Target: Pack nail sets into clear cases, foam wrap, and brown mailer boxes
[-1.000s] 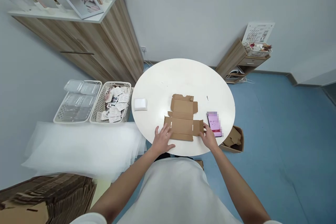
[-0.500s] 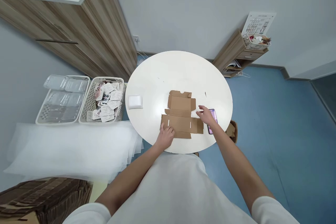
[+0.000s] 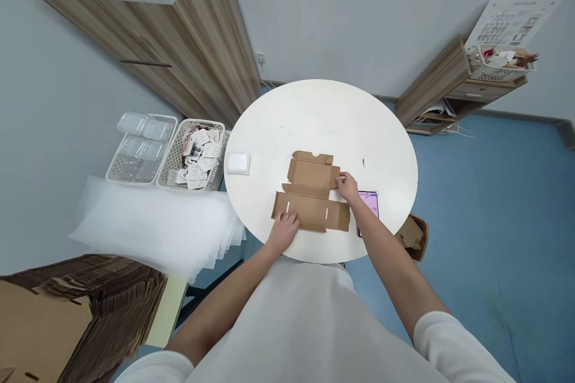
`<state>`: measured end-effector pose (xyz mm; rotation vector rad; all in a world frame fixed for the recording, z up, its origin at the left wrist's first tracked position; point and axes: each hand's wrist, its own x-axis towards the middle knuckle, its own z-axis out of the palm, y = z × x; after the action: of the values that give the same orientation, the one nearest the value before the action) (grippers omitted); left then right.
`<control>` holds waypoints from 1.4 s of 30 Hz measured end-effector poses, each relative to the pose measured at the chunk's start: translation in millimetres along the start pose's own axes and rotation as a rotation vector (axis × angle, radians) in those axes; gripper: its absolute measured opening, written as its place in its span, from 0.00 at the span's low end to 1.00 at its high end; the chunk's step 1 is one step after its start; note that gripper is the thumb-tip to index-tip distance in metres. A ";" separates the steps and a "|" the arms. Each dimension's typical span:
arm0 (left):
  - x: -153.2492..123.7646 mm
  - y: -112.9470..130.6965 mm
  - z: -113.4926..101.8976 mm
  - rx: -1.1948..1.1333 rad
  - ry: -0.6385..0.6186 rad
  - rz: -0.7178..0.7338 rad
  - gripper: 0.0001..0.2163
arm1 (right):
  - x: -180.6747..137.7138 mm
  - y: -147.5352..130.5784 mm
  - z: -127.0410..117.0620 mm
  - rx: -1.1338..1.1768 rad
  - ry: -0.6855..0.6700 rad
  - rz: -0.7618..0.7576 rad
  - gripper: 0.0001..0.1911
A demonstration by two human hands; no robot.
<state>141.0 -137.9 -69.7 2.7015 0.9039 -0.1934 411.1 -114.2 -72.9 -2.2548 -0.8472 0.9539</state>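
the right hand [image 3: 347, 187] is at the small side flap of the brown carton [image 3: 309, 208], on the far panel, fingertips drawn close to one another at the flap's edge. it looks like a light pinch, but from here i cannot tell whether the thumb is under the card. the left hand [image 3: 284, 230] rests on the near panel by its left slit, fingers curled and side by side; whether they grip the edge or only press on it, i cannot tell.

the carton lies opened out on the white table [image 3: 314, 114], right in front of the person, its flaps spread and two white slits showing in the near panel. i take the step in hand to be working the flaps at their creases. a next move on that flap would call for the left hand keeping the card steady while the right bends cleanly along the crease.

further out, the phone [image 3: 369, 200] lies partly under the right forearm, and a white pack [image 3: 238, 163] sits near the table's left edge. beyond that edge are a basket [image 3: 216, 172] of cards [image 3: 197, 158], another holding clear trays [image 3: 144, 125], pale sheets [image 3: 153, 221] and a stack [image 3: 126, 305] of brown cardboard. on the floor at the right, a box [image 3: 423, 242] holds cardboard pieces.
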 end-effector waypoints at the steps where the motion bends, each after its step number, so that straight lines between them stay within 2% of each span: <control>1: 1.3 0.9 0.0 0.004 -0.008 -0.010 0.17 | -2.1 -0.4 1.0 0.009 -0.001 -0.019 0.15; 6: 5.0 4.7 0.7 0.035 -0.025 -0.054 0.21 | -25.2 -2.8 -0.8 0.025 -0.052 -0.124 0.15; 11: 9.8 4.5 -7.3 0.034 0.008 -0.156 0.22 | -46.5 -2.5 -2.6 -0.140 -0.028 -0.182 0.16; 15: 19.4 2.5 -24.8 0.046 0.074 -0.129 0.33 | -49.7 -4.1 0.3 -0.253 -0.009 -0.226 0.16; 21: 34.3 -3.8 -40.1 0.080 0.016 -0.091 0.43 | -45.3 -5.0 -0.2 -0.311 0.001 -0.215 0.20; 23: 37.7 -7.2 -41.0 0.080 -0.005 -0.088 0.45 | -49.5 -4.6 -0.3 -0.337 0.065 -0.290 0.25; 25: 40.8 -10.8 -41.4 0.079 -0.033 -0.083 0.46 | -56.5 -4.5 1.2 -0.374 0.109 -0.429 0.31; 28: 44.4 -16.1 -41.2 0.076 -0.060 -0.079 0.46 | -63.6 -4.7 6.3 -0.403 0.026 -0.597 0.35; 30: 45.9 -19.5 -40.2 0.078 -0.058 -0.084 0.45 | -60.3 -5.4 9.3 -0.363 0.014 -0.542 0.34; 34: 46.0 -27.2 -35.9 0.061 -0.040 -0.090 0.38 | -31.7 -10.9 6.6 -0.171 0.121 -0.262 0.36; 37: 44.2 -32.6 -32.5 0.013 -0.019 -0.084 0.27 | -2.8 -19.0 1.2 -0.053 0.018 -0.154 0.36; 39: 42.9 -34.5 -30.6 -0.011 -0.010 -0.082 0.21 | 13.2 -24.4 1.0 -0.007 -0.034 -0.098 0.32; 42: 41.3 -33.9 -27.6 -0.026 0.001 -0.074 0.18 | 26.3 -28.9 8.1 0.009 -0.034 -0.128 0.21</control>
<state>154.3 -80.1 -59.9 2.6468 1.0004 -0.1950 409.7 -74.5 -69.3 -2.1543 -0.9870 0.9372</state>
